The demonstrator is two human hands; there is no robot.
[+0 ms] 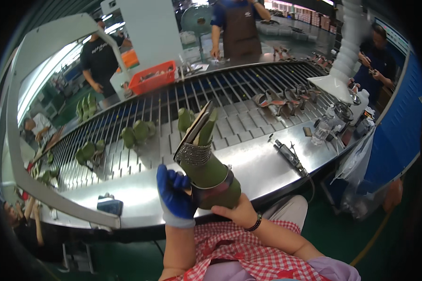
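A green shoe last [206, 173] with a strappy sandal fitted on it points up and away in front of me. A glittery silver band [195, 155] crosses the sandal's toe part, and a dark strap [216, 187] circles the last farther down. My right hand [237, 211], bare, grips the last's lower end from the right. In a blue glove, my left hand [176, 194] is closed at the sandal's heel side. The glove mostly hides what its fingers hold there.
A slatted metal conveyor [229, 126] carries several green lasts [136, 133] and brown sandals [269, 100]. An air tool [290, 157] lies right on the steel ledge [248, 175], near bottles [321, 129]. A white hose hood [333, 86] hangs above. A red basket [152, 77] and co-workers stand beyond.
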